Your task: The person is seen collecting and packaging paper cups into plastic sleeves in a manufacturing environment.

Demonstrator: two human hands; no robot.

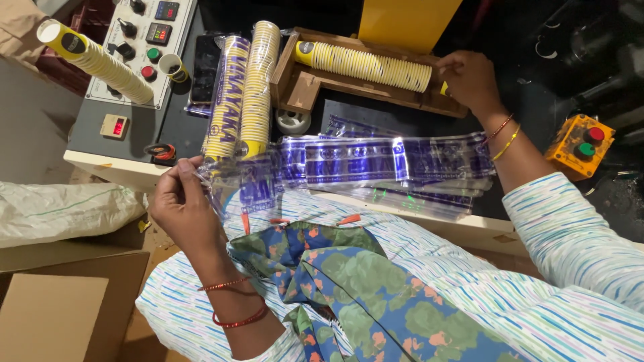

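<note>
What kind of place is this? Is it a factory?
Probably a small factory packing bench. Long stacks of paper cups lie in a wooden tray, clear plastic sleeves wait on the bench, and a control panel with buttons sits beside them.

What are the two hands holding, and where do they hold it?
The left hand pinches the open end of a clear plastic sleeve. The right hand touches the end of a cup stack in the wooden tray.

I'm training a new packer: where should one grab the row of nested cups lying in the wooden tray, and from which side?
Probably at its right end, where the right hand already rests. The row of cups lies on its side along the wooden tray, whose walls block the long sides, so come from above and the right, cupping the end.
</note>
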